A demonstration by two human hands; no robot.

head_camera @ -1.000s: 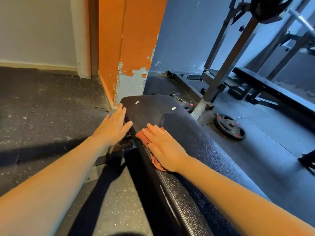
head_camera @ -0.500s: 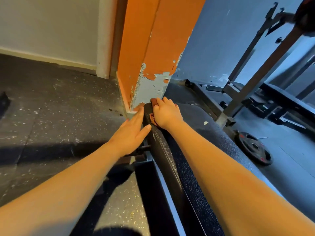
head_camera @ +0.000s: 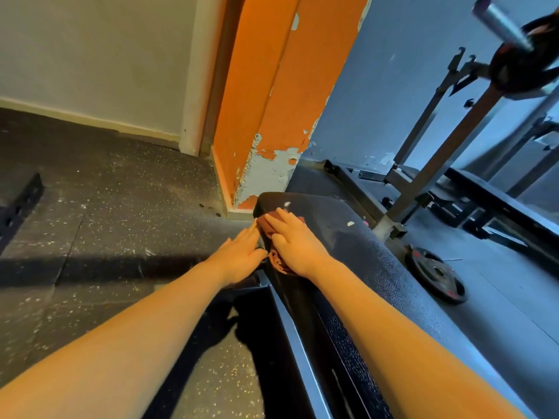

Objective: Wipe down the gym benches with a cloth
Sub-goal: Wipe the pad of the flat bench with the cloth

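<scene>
A long black bench (head_camera: 378,267) runs from the bottom of the frame up to the middle. Its top is bumpy and has 2 small white marks (head_camera: 350,223) near the far end.

The right hand (head_camera: 293,240) lies flat on the bench top, close to the far left corner. Its fingers are straight and spread a little, and they press down on a red-brown cloth (head_camera: 267,226). The cloth peeks out past the fingertips, and a bit of it hangs over the left edge of the bench, below the thumb.

The left hand (head_camera: 239,258) is just left of the right hand. Its fingers are straight and close together, and it holds nothing. It rests against the left side of the bench.

Behind the bench end stands an orange post (head_camera: 266,101) with paint peeling off near the bottom. The floor (head_camera: 106,207) is dark with light specks. A round weight plate (head_camera: 435,275) lies flat on the floor to the right of the bench. At the right edge of the frame is another dark bench (head_camera: 499,189) under a metal rack (head_camera: 438,152).
</scene>
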